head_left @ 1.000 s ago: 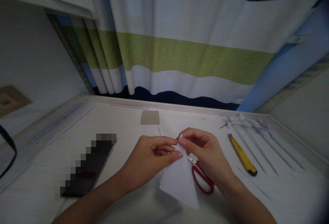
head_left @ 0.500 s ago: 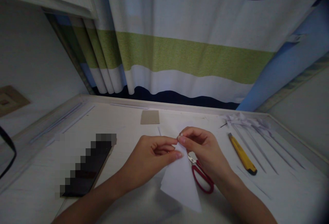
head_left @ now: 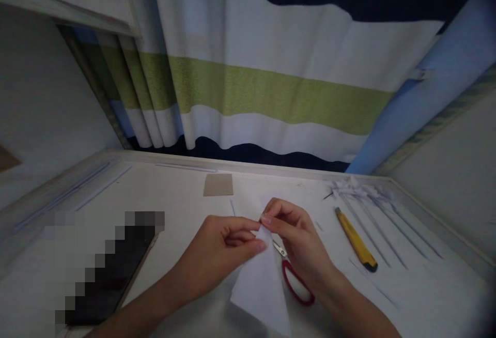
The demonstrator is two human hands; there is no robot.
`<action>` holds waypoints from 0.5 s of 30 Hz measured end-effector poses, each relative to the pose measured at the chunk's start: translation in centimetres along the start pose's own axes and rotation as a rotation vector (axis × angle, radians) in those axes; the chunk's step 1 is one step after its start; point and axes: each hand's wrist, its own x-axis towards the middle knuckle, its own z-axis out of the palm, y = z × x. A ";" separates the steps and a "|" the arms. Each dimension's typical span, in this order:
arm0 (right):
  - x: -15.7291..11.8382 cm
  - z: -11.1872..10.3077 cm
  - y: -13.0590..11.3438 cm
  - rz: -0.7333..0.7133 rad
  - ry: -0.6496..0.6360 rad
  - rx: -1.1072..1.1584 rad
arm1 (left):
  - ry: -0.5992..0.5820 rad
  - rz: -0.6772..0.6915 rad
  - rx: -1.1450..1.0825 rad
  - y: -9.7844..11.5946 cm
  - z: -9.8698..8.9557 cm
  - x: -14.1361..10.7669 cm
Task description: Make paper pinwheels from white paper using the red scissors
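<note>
A folded white paper (head_left: 261, 286), narrow at the top and wide at the bottom, hangs between my hands above the table. My left hand (head_left: 228, 247) pinches its left side, thumb on the front face and fingers behind. At the narrow tip, my right hand (head_left: 292, 229) grips the paper between thumb and fingertips, so the very point is mostly covered. Red-handled scissors (head_left: 298, 286) lie on the table just behind the paper, partly hidden by my right hand and wrist.
A yellow utility knife (head_left: 355, 240) lies to the right, beside several thin paper sticks with crumpled white paper (head_left: 360, 190) at their ends. A grey-brown square card (head_left: 218, 184) is near the back edge. At left lies a dark, partly pixelated device (head_left: 112, 281). A striped curtain (head_left: 271, 90) hangs behind.
The whole view has shifted slightly, with the table things now lower and further left. Both hands keep their pinch on the paper, in nearly the same pose.
</note>
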 end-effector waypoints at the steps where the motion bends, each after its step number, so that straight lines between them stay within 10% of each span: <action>1: 0.1 0.0 0.1 -0.006 0.005 -0.018 | -0.010 -0.002 0.001 -0.1 -0.1 0.1; 15: 1.8 -0.7 0.9 0.089 -0.054 -0.068 | 0.086 0.043 -0.029 0.3 -1.5 1.5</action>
